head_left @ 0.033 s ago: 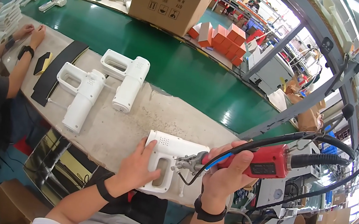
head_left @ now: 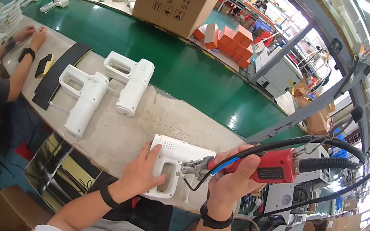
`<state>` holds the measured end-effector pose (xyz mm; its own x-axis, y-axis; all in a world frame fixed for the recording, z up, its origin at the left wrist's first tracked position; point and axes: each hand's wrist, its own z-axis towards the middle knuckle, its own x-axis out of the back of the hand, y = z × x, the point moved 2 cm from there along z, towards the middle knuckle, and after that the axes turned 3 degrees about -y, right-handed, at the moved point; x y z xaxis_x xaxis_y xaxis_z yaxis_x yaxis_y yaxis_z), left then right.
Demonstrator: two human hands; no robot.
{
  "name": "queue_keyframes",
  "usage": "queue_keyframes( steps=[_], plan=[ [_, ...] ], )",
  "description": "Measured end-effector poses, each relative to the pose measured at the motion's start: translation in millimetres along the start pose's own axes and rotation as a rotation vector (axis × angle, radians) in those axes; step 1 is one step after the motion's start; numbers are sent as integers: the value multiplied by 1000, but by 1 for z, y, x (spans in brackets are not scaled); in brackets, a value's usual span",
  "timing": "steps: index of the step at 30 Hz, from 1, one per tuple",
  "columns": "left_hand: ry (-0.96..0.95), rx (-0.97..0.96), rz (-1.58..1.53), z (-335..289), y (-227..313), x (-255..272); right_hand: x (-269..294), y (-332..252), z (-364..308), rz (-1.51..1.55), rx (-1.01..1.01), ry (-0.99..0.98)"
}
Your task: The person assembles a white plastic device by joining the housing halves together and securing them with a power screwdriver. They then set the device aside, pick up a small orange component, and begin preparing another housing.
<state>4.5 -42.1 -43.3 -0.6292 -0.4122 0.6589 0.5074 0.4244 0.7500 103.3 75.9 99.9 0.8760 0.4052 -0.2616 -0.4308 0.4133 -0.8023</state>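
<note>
A white pistol-shaped plastic housing [head_left: 175, 149] lies on the work surface in front of me. My left hand [head_left: 140, 171] grips its left end, fingers along the outer side and thumb by the handle opening. In my right hand [head_left: 234, 184] is a red power screwdriver [head_left: 278, 166], held nearly level with its metal head [head_left: 194, 167] over the housing near the handle. Whether the tip touches a screw is too small to tell. Two more white housings [head_left: 86, 100] [head_left: 133, 88] rest to the left, with their handles pointing left.
A black strip [head_left: 57, 78] and a small black-and-yellow piece [head_left: 45, 66] lie farther left, near a co-worker's hands [head_left: 32, 38]. Behind runs a green conveyor belt [head_left: 178, 68]. A large carton [head_left: 176, 0] and orange boxes [head_left: 230, 40] stand beyond it. Black cables [head_left: 330, 143] trail from the screwdriver.
</note>
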Motion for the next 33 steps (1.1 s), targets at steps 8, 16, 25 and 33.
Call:
queue_keyframes(
  steps=[8, 16, 25, 33],
  plan=[
    [235, -482, 226, -11, 17, 8, -7, -26, -18, 71, -47, 7],
    [217, -713, 187, -13, 17, -1, -3, -53, -28, 92, -7, -101],
    [88, -710, 212, -30, 29, 16, 12, -57, -21, 74, -53, -87],
    [-76, -750, 499, -37, -8, -22, 27, -48, 13, 334, -76, 66]
  ],
)
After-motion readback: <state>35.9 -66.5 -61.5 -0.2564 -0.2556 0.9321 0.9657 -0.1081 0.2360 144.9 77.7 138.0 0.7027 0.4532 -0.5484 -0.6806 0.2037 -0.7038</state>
